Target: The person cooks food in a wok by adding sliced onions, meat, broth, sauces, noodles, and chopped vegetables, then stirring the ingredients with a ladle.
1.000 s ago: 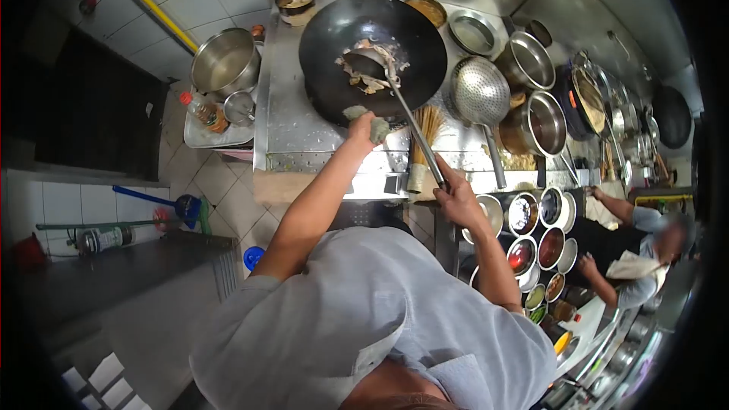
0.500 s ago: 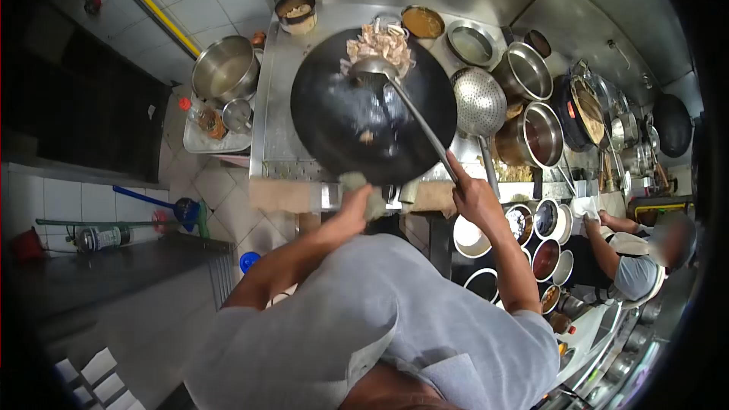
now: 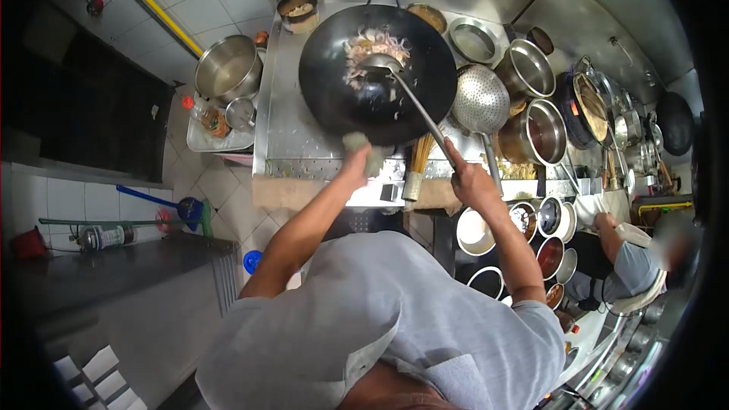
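Observation:
A large black wok (image 3: 334, 91) stands on the steel stove, with sliced meat (image 3: 391, 44) in its far half. My left hand (image 3: 357, 165) is closed on a greenish-grey cloth (image 3: 373, 159) at the wok's near rim; the cloth hides the grip on the wok. My right hand (image 3: 472, 182) is wrapped round the long handle of a steel ladle (image 3: 380, 62), whose bowl rests against the meat. Just right of the wok lie a bamboo brush (image 3: 419, 163) and a perforated strainer (image 3: 481, 99).
Steel pots (image 3: 531, 68) stand at the right, with seasoning bowls (image 3: 475, 232) nearer my right arm. A stock pot (image 3: 228, 68) and a bottle (image 3: 206, 117) are at the left. Another person (image 3: 630, 262) stands at the far right.
The wok was pulled toward me and tilted with the meat tossed up at its far edge; now it is back on the stove, the meat lower inside. The other person's arms have moved.

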The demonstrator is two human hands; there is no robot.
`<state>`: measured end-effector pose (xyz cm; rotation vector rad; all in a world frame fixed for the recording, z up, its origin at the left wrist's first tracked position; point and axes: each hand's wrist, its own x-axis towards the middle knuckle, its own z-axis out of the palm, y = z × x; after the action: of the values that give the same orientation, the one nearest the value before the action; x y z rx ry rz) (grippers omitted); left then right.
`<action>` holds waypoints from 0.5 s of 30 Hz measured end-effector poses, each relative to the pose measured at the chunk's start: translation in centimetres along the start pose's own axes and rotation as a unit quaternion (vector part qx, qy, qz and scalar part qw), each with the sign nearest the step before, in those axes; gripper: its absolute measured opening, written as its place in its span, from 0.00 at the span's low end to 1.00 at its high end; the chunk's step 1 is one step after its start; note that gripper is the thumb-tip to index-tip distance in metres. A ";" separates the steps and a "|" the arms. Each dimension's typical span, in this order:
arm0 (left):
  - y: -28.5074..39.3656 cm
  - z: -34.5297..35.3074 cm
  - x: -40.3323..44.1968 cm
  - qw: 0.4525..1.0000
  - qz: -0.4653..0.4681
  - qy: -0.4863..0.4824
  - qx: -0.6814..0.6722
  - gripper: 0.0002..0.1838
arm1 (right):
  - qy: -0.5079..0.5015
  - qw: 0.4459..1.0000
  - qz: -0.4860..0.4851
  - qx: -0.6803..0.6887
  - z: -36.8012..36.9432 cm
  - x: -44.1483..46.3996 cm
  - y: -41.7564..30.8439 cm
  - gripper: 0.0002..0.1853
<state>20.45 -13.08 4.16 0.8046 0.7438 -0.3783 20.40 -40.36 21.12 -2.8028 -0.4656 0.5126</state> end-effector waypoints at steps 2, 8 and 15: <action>-4.2 -1.9 -1.5 1.000 -0.017 -0.012 0.011 0.12 | 0.041 0.999 -0.021 0.024 -1.4 -1.1 -0.5 0.46; 1.8 -0.5 1.0 0.995 0.021 -0.026 -0.092 0.06 | -0.039 0.987 0.015 0.156 -4.0 -4.3 0.0 0.43; 4.2 -0.8 4.8 0.996 0.006 -0.067 -0.064 0.08 | -0.101 0.987 0.013 0.121 -3.6 -2.9 1.7 0.43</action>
<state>25.79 -9.92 2.41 0.6565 0.6312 -0.3673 19.62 -43.58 24.77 -2.5394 -0.3778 0.8063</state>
